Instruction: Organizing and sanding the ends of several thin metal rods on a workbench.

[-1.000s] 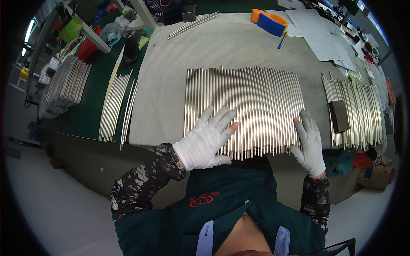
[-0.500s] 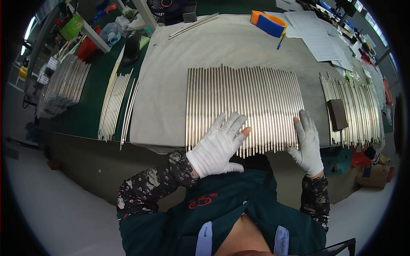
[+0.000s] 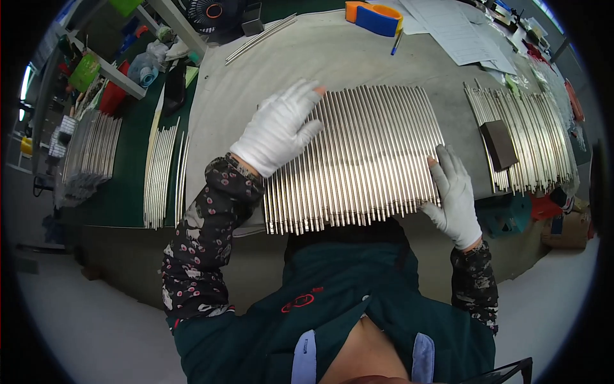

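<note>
A wide row of several thin metal rods [image 3: 371, 153] lies side by side on a grey cloth [image 3: 224, 109] over the bench. My left hand [image 3: 278, 128], in a white glove, lies flat with spread fingers on the far left part of the rods. My right hand [image 3: 454, 192], also gloved, rests with fingers apart against the near right edge of the row. Neither hand grips anything.
More rods [image 3: 524, 134] lie at the right with a dark block [image 3: 499, 144] on them. Further rod bundles [image 3: 163, 173] lie left on the green mat. Papers [image 3: 460, 29], a blue and orange object [image 3: 374, 16] and a pen [image 3: 396, 41] sit at the back.
My left hand has slid from the near left edge of the rods up to their far left part. My right hand has stayed at the right edge.
</note>
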`<state>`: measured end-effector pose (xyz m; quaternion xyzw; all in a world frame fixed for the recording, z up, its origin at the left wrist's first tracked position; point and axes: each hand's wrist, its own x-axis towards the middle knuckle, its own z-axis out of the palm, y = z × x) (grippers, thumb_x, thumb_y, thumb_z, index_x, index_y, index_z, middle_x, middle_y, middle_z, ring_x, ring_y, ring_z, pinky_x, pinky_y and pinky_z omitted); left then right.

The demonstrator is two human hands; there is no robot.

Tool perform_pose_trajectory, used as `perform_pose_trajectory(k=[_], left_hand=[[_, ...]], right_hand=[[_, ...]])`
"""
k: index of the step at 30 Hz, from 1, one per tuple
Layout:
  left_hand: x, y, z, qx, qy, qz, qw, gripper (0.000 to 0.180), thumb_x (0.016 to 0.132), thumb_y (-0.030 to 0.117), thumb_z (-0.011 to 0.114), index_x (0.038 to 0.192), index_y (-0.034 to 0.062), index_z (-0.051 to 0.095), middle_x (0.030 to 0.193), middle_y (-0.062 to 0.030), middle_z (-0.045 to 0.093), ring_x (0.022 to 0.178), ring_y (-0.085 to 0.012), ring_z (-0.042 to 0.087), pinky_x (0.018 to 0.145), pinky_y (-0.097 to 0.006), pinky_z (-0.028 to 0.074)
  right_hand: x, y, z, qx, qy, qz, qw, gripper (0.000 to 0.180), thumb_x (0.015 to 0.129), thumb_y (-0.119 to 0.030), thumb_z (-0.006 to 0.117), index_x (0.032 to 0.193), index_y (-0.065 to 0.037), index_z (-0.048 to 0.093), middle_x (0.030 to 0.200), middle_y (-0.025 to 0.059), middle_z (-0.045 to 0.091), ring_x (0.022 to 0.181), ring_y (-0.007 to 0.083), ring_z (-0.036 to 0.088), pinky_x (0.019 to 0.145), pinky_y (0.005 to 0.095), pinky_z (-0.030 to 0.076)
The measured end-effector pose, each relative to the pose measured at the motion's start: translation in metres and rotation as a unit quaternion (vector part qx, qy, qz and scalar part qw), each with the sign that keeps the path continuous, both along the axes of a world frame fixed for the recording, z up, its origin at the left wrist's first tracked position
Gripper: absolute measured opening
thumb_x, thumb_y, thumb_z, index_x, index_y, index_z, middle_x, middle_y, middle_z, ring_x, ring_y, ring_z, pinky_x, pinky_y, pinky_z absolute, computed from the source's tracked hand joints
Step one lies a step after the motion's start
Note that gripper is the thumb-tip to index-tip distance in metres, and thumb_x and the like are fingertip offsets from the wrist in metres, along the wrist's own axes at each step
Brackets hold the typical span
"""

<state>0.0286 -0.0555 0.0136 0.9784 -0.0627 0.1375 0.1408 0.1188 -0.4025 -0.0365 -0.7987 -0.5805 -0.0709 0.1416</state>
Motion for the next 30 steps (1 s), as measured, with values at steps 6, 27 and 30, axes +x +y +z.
perform_pose_trajectory(k=[6,27,30], left_hand=[[0.031,0.043,-0.041,-0.022,0.040,0.044,0.998,0.056,0.091,0.034,0.057,0.138,0.0067,0.043,0.142,-0.0163,0.043,0.134,-0.0290,0.039,0.113,-0.043,0.027],[0.053,-0.058,-0.034,0.159,0.079,-0.144,0.973,0.067,0.095,0.050,0.040,0.143,0.0033,0.034,0.152,-0.0150,0.027,0.142,-0.0321,0.022,0.115,-0.052,0.016],[0.061,-0.064,-0.037,0.157,0.072,-0.141,0.975,0.069,0.095,0.052,0.037,0.144,0.0037,0.033,0.153,-0.0152,0.026,0.142,-0.0325,0.021,0.115,-0.053,0.016]], right_hand=[[0.002,0.005,0.001,-0.022,0.027,-0.059,0.998,0.079,0.063,-0.041,0.075,0.126,-0.002,0.049,0.133,0.0224,0.045,0.131,0.0400,0.036,0.108,0.0537,0.030],[0.001,-0.008,0.007,-0.026,0.018,-0.113,0.993,0.084,0.061,-0.044,0.076,0.127,-0.002,0.047,0.134,0.0231,0.044,0.132,0.0405,0.035,0.108,0.0537,0.030],[0.002,-0.013,0.005,-0.027,0.016,-0.121,0.992,0.085,0.060,-0.044,0.076,0.128,-0.002,0.047,0.134,0.0232,0.043,0.132,0.0406,0.035,0.108,0.0537,0.030]])
